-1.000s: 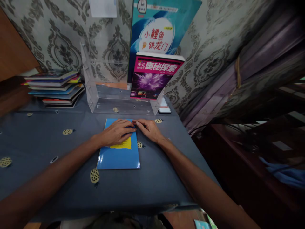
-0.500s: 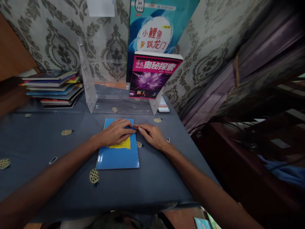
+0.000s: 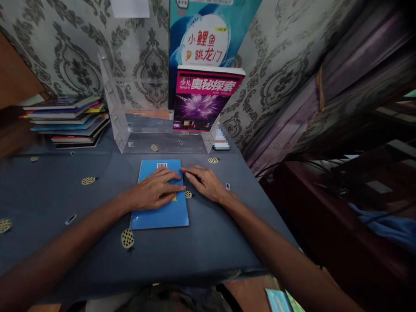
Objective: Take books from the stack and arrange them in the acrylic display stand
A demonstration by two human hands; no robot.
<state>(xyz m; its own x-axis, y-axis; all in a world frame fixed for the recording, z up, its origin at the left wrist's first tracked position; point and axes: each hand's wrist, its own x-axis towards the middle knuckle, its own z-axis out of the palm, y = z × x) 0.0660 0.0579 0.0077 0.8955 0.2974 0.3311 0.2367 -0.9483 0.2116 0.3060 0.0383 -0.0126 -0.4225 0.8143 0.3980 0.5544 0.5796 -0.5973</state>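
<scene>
A blue book (image 3: 159, 219) lies closed on the patterned tablecloth, with a barcode showing near its far edge. My left hand (image 3: 157, 188) rests flat across the middle of the book, fingers stretched toward its right edge and hiding most of a yellow patch. At that right edge, the fingertips of my right hand (image 3: 204, 184) touch or nearly touch the book. Its fingers are extended, with the thumb slightly apart, and the palm is over the cloth.
Behind the book stands a clear acrylic rack (image 3: 165, 143) holding a pink-and-purple book (image 3: 198, 106) and a taller teal book (image 3: 240, 21). A stack of books (image 3: 68, 121) is at the back left. The tablecloth (image 3: 97, 242) ends at a near edge; a purple curtain (image 3: 292, 112) hangs at right.
My left hand has slid toward me over the book, uncovering the barcode and covering more of the yellow patch. My right hand stays by the right edge. The view has shifted slightly.
</scene>
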